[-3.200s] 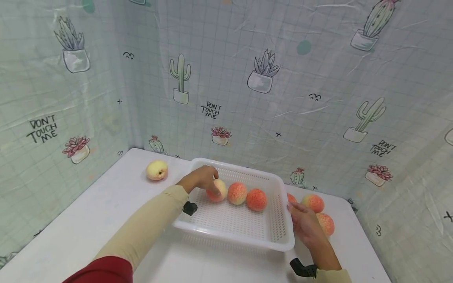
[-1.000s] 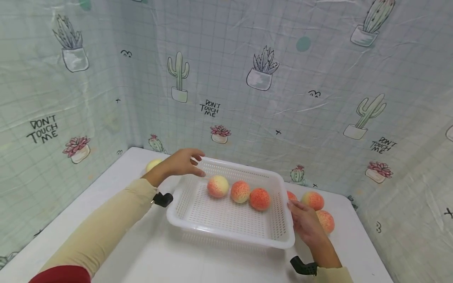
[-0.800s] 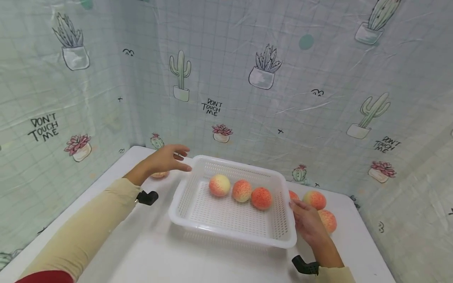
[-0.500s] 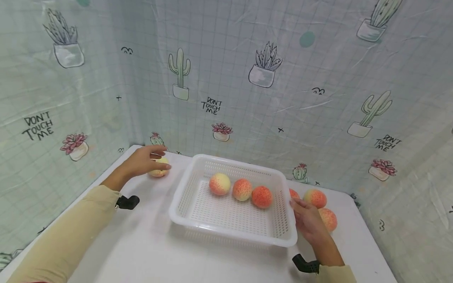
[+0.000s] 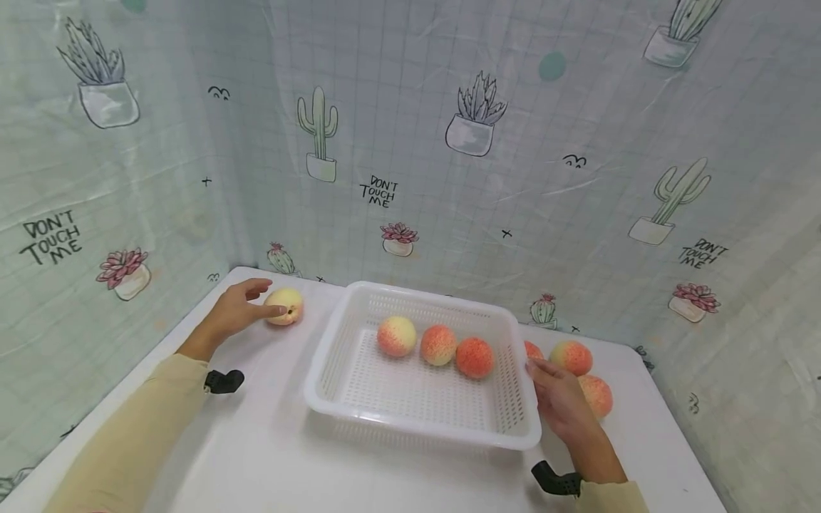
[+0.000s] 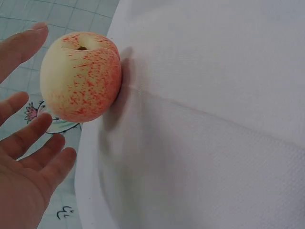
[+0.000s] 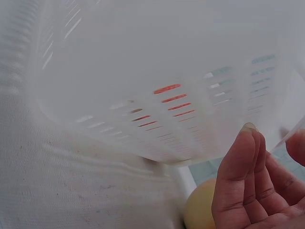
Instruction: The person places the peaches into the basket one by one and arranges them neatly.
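Note:
At the table's far left, a pale yellow and red peach (image 5: 285,299) sits beside my left hand (image 5: 232,311). My thumb overlaps the peach in the head view; in the left wrist view, spread fingers (image 6: 35,131) stand around it with gaps to its skin. A white perforated plastic basket (image 5: 417,422) stands mid-table. Inside, towards its back, lie three peaches in a row: a pale one (image 5: 396,337), a mixed one (image 5: 439,345) and a redder one (image 5: 474,358). My right hand (image 5: 566,407) pinches the basket's right rim between thumb and fingers, which the right wrist view shows from below.
Right of the basket lie more peaches: one behind my right hand (image 5: 572,358), another beside its wrist (image 5: 596,395), and a third partly hidden by the rim (image 5: 533,350). A cactus-print sheet (image 5: 410,142) walls the white table (image 5: 269,442) at the back and both sides.
My left hand has left the pale peach in the basket, moved left over the rim and lowered beside the far-left peach. My right hand has stayed at the basket's rim.

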A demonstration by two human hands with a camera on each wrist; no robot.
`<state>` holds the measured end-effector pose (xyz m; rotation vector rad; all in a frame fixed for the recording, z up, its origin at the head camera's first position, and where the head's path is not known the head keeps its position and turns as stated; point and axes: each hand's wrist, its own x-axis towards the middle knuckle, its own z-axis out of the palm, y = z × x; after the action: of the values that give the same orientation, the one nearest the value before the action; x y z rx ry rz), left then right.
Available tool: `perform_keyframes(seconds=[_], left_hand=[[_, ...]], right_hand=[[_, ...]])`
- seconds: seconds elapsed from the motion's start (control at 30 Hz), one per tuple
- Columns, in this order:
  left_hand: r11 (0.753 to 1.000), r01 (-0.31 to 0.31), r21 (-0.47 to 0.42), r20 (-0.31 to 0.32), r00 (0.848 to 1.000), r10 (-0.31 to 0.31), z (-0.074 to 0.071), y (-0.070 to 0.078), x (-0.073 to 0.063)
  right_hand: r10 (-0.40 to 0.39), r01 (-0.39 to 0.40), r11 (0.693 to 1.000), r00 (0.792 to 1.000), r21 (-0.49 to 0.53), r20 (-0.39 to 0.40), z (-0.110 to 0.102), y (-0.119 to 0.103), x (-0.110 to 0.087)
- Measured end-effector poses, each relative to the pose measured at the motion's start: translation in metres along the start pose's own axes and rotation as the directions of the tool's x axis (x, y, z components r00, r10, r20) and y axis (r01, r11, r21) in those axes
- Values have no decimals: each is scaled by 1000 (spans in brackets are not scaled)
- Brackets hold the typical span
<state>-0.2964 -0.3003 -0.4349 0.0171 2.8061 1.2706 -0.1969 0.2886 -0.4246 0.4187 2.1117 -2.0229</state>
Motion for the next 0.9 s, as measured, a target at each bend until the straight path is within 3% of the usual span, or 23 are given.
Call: perform_keyframes(seconds=[0.33, 0.63, 0.9], left_hand=[[995, 22, -96, 42, 999, -18, 17, -16, 14], [997, 47, -58, 45, 998, -45, 23, -17, 15], [999, 42, -25, -20, 999, -43, 27, -12, 10]], right_hand=[[-10, 10, 1000, 1000, -22, 0, -1, -2, -1], [5, -5, 1000, 1000, -18, -7, 1, 3, -2], [2, -2, 1000, 1000, -8, -2, 0, 1, -2]])
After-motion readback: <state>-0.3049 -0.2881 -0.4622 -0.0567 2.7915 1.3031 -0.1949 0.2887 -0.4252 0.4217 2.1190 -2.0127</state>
